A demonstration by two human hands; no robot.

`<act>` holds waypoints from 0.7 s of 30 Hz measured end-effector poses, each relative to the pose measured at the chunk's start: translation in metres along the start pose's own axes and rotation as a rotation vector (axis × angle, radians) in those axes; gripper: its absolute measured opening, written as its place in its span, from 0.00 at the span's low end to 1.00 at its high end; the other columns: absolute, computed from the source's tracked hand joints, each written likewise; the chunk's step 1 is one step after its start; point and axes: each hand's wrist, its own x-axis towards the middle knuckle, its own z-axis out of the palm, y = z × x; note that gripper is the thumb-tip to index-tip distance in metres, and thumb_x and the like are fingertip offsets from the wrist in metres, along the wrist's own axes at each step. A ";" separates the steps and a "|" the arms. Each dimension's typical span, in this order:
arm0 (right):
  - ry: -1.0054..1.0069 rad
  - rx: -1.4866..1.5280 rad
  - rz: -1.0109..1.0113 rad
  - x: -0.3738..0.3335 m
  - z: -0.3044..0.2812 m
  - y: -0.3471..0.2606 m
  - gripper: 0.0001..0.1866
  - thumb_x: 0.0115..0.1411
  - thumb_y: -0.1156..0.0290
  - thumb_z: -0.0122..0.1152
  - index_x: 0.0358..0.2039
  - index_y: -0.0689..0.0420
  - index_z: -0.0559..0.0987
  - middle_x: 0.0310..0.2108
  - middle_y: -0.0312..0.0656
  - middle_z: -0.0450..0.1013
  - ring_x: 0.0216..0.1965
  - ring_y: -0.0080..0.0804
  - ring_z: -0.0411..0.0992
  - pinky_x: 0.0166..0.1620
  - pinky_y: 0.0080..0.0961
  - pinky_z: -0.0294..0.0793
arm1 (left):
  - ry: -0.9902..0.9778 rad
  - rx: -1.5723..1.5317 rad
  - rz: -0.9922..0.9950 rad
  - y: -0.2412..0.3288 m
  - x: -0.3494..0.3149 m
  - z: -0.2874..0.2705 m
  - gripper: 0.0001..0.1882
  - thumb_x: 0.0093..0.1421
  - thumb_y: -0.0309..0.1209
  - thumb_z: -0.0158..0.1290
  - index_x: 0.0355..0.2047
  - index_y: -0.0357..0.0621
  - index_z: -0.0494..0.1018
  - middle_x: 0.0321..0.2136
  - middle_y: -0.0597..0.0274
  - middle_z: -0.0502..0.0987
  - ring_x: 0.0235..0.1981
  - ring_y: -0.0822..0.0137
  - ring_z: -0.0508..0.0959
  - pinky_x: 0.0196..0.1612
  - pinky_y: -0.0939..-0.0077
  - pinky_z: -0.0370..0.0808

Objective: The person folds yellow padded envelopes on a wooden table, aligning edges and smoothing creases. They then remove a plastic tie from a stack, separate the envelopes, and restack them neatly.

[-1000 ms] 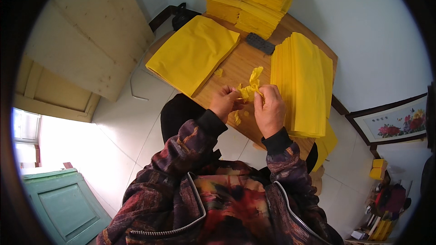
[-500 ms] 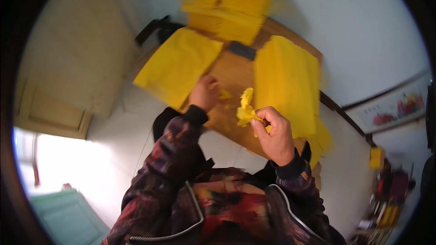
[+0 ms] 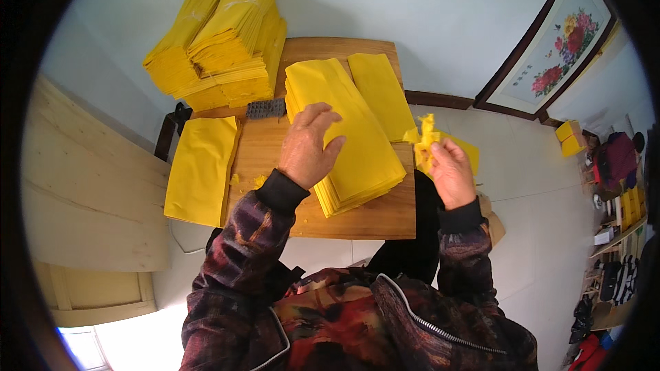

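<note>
My left hand (image 3: pixel 309 148) hovers at the left edge of a thick stack of yellow paper (image 3: pixel 368 161), with its fingers apart and nothing in them. Whether it touches the paper, I cannot tell. Past the table's right edge, my right hand (image 3: pixel 452 173) pinches a crumpled scrap of yellow paper (image 3: pixel 426 136) between thumb and fingers. Torn bits of yellow paper (image 3: pixel 260 181) lie on the wooden table (image 3: pixel 395 223) left of the stack. A flatter pile of yellow paper (image 3: pixel 199 172) rests at the table's left side. Another flat yellow pile (image 3: pixel 381 89) lies behind the thick stack.
Tall tied bundles of yellow paper (image 3: pixel 227 45) stand at the back left, against the wall. Near them sits a dark grey block (image 3: pixel 266 108). More yellow paper (image 3: pixel 467 154) shows below the table's right edge. A framed flower picture (image 3: pixel 560 48) leans at the right.
My view has swung to the right. My left hand has shifted from the torn bits to the thick stack. My right hand, still pinching the scrap, has moved outward past the table's edge.
</note>
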 end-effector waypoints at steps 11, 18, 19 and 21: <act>-0.221 -0.372 0.034 0.040 0.004 0.049 0.06 0.60 0.74 0.56 0.29 0.63 0.73 0.32 0.36 0.73 0.33 0.19 0.67 0.39 0.18 0.67 | -0.065 -0.422 -0.861 -0.066 -0.005 0.025 0.23 0.56 0.37 0.57 0.45 0.32 0.67 0.29 0.64 0.72 0.28 0.75 0.71 0.29 0.81 0.68; -0.173 -0.839 -0.377 0.035 0.020 0.054 0.07 0.53 0.76 0.60 0.28 0.64 0.71 0.39 0.49 0.72 0.39 0.41 0.70 0.42 0.30 0.69 | -0.037 -0.420 -0.960 -0.067 0.014 0.027 0.14 0.53 0.34 0.58 0.33 0.37 0.69 0.21 0.66 0.71 0.17 0.76 0.66 0.19 0.82 0.64; -0.163 -0.881 -0.428 0.035 0.021 0.053 0.07 0.53 0.76 0.60 0.28 0.64 0.71 0.40 0.50 0.71 0.39 0.44 0.70 0.43 0.31 0.69 | -0.057 -0.435 -0.963 -0.067 0.016 0.026 0.13 0.53 0.33 0.58 0.32 0.38 0.69 0.21 0.65 0.71 0.17 0.75 0.66 0.18 0.81 0.64; -0.143 -0.930 -0.485 0.035 0.023 0.053 0.07 0.52 0.76 0.61 0.28 0.64 0.71 0.39 0.50 0.71 0.39 0.45 0.70 0.42 0.32 0.69 | -0.067 -0.437 -0.950 -0.066 0.019 0.026 0.12 0.53 0.32 0.58 0.30 0.38 0.68 0.21 0.64 0.70 0.16 0.74 0.66 0.18 0.80 0.64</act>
